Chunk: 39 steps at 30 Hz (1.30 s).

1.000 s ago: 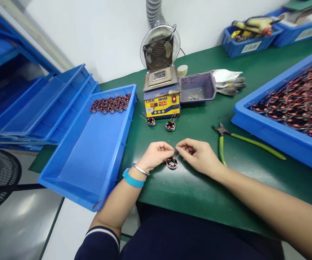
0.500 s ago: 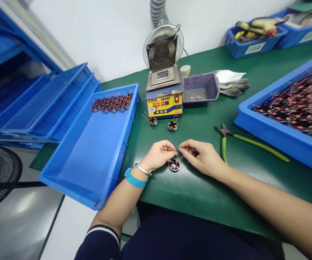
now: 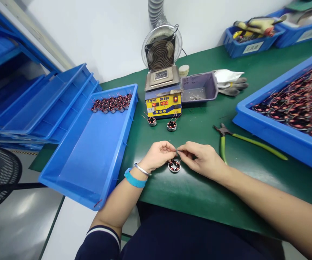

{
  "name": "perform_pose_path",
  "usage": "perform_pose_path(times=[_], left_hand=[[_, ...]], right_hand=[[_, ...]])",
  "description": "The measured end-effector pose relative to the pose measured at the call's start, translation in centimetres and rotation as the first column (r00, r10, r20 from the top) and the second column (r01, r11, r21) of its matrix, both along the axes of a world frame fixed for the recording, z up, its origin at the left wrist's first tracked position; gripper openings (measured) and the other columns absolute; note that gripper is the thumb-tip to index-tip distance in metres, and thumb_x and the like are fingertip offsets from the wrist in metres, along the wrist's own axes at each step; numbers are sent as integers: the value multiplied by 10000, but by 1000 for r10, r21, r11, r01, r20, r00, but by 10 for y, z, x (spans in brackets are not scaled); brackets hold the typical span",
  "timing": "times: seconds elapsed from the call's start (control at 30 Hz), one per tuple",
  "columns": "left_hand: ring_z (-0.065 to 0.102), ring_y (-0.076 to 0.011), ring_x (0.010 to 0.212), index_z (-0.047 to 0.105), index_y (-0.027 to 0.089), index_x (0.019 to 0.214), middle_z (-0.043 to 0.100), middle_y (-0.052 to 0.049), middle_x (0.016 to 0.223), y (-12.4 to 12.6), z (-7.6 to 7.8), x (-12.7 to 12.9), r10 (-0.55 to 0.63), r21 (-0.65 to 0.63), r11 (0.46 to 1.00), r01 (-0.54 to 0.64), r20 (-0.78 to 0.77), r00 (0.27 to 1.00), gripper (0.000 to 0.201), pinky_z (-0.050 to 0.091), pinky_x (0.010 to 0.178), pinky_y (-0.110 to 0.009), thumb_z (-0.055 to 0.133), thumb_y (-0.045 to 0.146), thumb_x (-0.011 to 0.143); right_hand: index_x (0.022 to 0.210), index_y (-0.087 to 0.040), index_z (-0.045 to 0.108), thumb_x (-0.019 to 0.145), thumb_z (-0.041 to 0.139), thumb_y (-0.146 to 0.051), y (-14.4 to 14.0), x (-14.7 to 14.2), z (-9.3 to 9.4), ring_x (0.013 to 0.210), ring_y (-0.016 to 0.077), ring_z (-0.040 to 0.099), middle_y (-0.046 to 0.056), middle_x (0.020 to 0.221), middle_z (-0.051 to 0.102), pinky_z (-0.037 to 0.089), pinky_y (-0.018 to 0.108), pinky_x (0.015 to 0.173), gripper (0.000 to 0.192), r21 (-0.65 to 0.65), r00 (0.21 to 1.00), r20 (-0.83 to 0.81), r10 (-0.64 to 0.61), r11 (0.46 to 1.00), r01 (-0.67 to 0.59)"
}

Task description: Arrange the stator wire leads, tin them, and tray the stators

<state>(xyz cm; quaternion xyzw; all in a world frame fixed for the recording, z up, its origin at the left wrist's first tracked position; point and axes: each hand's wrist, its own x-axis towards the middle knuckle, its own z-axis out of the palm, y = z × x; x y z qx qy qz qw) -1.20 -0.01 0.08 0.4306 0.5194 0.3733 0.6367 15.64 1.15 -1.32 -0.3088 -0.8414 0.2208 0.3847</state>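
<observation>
On the green bench mat (image 3: 199,187), before the solder pot (image 3: 163,97), we see left hand (image 3: 157,156) and right hand (image 3: 203,159) pinching the thin wire leads of a small wound coil (image 3: 174,166), likely light with fragile windings, best gripped by its rim.

A yellow heater box (image 3: 163,103) sits by green pliers (image 3: 249,141), gray gloves (image 3: 230,82) and blue trays (image 3: 91,151).
</observation>
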Motion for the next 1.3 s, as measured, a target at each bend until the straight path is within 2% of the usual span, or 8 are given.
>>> perform_pose_path(times=[0.1,0.37,0.57,0.67,0.8,0.93,1.17,1.3], left_hand=[[433,-15,411,532,123,729,530,64,527,-1,0,-1,3,24,1000,-3,4,1000,237,295,408,-144,716,200,601],[483,-37,476,561,108,706,545,40,553,-2,-2,-4,-105,56,993,102,45,993,242,362,482,-169,745,236,612],[437,-20,423,558,114,835,563,57,558,-2,-1,-1,-6,42,999,4,37,999,302,309,438,-157,714,171,583],[415,-11,406,571,113,886,565,63,558,-2,-1,1,1,30,1000,-2,37,999,325,273,418,-152,676,149,581],[388,-9,389,583,109,717,513,66,488,-2,-1,4,-1,17,1000,1,-2,1000,153,247,398,-159,653,183,603],[360,-13,373,562,118,672,460,82,434,-1,-1,5,9,21,1000,-9,1,1000,162,222,393,-166,663,234,621],[365,-12,397,556,127,681,453,92,444,0,0,6,15,37,999,-14,-14,1000,165,259,427,-169,669,213,596],[355,-11,400,548,130,656,444,94,435,0,1,8,22,18,1000,-21,-34,999,141,258,430,-167,654,207,601]], right_hand=[[777,-177,584,875,472,-211,1,0,-1,516,99,539,21,641,612,428,210,502,152,-15,999,28,-26,1000,27],[760,-179,592,831,489,-234,2,-2,-2,501,109,531,22,627,625,421,224,494,137,-217,998,3,-58,975,57],[996,-153,592,901,455,-418,3,12,6,521,121,574,59,760,667,469,243,498,313,-508,988,-135,-69,861,-10],[1006,-154,604,886,498,-394,1,18,5,560,130,579,50,735,650,477,249,522,289,-472,993,-116,-29,881,-29],[933,-156,638,857,546,-305,-3,14,4,630,138,590,59,777,644,493,260,581,191,-312,992,-117,-50,950,11],[820,-165,661,852,540,-283,-3,6,4,626,139,580,54,742,644,480,258,567,173,-284,991,-123,-57,959,20],[747,-156,656,783,606,-363,-1,3,0,570,136,577,42,665,656,481,252,533,216,-542,967,-202,-154,840,20],[740,-149,666,721,676,-433,1,2,-2,567,144,594,48,657,665,511,272,558,285,-625,948,-244,-205,780,8]])
